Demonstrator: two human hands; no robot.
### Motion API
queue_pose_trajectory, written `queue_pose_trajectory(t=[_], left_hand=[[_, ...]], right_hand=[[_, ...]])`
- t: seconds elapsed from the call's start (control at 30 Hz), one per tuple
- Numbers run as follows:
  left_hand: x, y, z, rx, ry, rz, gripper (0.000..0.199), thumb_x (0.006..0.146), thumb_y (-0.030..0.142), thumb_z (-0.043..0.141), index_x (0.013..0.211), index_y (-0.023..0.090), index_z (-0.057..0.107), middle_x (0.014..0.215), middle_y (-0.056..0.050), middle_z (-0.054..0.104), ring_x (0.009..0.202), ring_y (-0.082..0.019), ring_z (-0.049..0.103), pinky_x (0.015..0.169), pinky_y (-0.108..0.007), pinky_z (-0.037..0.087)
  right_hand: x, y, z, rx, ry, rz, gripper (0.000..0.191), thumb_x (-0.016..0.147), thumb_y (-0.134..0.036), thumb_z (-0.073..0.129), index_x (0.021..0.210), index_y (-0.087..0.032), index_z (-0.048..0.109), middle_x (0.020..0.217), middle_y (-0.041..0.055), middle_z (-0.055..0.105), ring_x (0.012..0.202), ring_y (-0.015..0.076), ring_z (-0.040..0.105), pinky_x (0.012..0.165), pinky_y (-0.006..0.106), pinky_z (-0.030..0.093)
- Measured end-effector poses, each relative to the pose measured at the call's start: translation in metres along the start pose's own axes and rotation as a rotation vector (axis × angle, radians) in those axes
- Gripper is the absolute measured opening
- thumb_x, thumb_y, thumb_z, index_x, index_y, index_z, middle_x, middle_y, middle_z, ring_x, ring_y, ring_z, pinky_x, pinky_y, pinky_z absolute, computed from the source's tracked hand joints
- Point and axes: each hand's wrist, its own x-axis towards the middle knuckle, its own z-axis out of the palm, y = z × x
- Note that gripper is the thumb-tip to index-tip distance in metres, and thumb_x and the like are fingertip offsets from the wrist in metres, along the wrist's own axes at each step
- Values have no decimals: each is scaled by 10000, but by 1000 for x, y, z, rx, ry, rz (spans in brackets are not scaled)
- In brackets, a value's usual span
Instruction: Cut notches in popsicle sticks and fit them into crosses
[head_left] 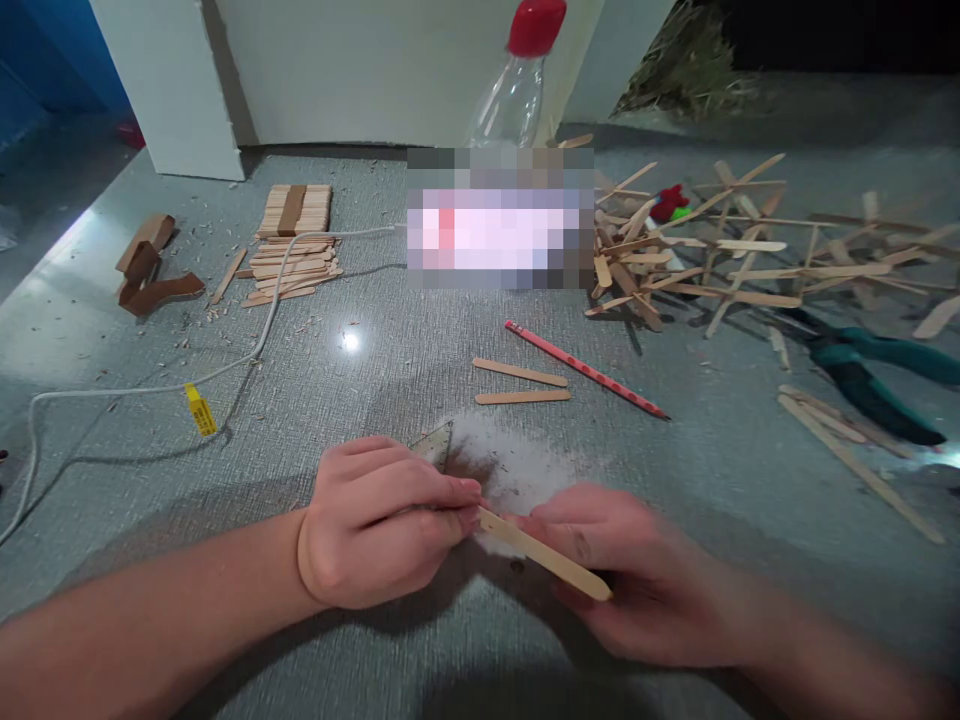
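Observation:
A flat wooden craft stick [551, 555] slants between my hands, above a patch of pale dust [517, 470] on the table. My left hand [390, 525] is closed, its thumb and forefinger pinched at the stick's upper left end. Curled along and under the stick, my right hand [645, 575] grips it; the fingers are partly hidden and a little blurred. A pale flat piece with a pointed corner [439, 445] shows behind my left hand; its kind is unclear. Beyond lie two loose craft sticks [521, 373] and a pink pencil [592, 370].
Bundled craft sticks [315, 215] and torn brown card [150, 270] lie at left. A white cable [259, 345] crosses toward a pixelated bright patch. Behind it stands a red-capped bottle [517, 85]. A heap of joined sticks [720, 245] and green-handled pliers [862, 375] are at right.

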Motion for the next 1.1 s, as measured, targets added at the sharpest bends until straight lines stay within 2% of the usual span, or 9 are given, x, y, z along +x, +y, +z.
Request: queue_pose_trajectory(t=[0.17, 0.3, 0.47, 0.6, 0.73, 0.83, 1.1], left_hand=[[1, 2, 0, 0, 18, -18, 132, 899, 118, 769, 797, 165, 699, 856, 15, 797, 631, -85, 686, 604, -234, 593], [2, 2, 0, -2, 16, 6, 127, 910, 109, 752, 804, 154, 698, 850, 8, 786, 649, -82, 689, 617, -218, 600], [5, 2, -3, -5, -6, 16, 121, 877, 89, 776, 792, 130, 702, 853, -10, 784, 653, -88, 686, 638, -224, 607], [8, 1, -7, 36, -7, -46, 151, 909, 98, 753, 779, 140, 689, 860, -11, 788, 664, -87, 709, 652, -216, 606], [4, -1, -6, 15, -15, 43, 118, 910, 105, 760, 811, 137, 704, 894, -13, 798, 684, -97, 711, 665, -232, 622], [0, -3, -4, 5, 29, 44, 103, 909, 132, 771, 823, 139, 715, 929, -8, 802, 695, -96, 699, 660, -240, 626], [4, -3, -6, 20, -3, 52, 98, 927, 135, 756, 837, 141, 719, 903, -17, 808, 689, -110, 727, 661, -250, 626]], right_hand=[[-4, 3, 0, -11, -46, 9, 444, 970, -78, 513, 1368, -246, 616, 731, -53, 510, 589, 108, 456, 552, 242, 344], [-5, 3, -1, -6, -46, 24, 461, 987, -97, 498, 1413, -235, 606, 737, -39, 519, 596, 114, 468, 567, 242, 359], [-4, 1, -3, 12, -65, 33, 400, 990, -103, 482, 1340, -223, 635, 748, -30, 535, 608, 119, 476, 570, 238, 372], [0, -2, -5, -9, -51, -25, 381, 989, -78, 435, 1272, -245, 628, 730, -40, 532, 597, 126, 462, 567, 247, 373], [1, -3, -5, -28, -56, -22, 369, 953, -74, 454, 1242, -222, 628, 709, -43, 538, 581, 121, 467, 553, 255, 360], [0, -1, -5, -16, -63, -30, 355, 969, -104, 458, 1261, -207, 631, 703, -39, 559, 590, 119, 493, 567, 257, 362], [4, -2, -7, -13, -68, -37, 312, 968, -127, 463, 1216, -205, 635, 682, -55, 530, 594, 127, 492, 563, 267, 352]])
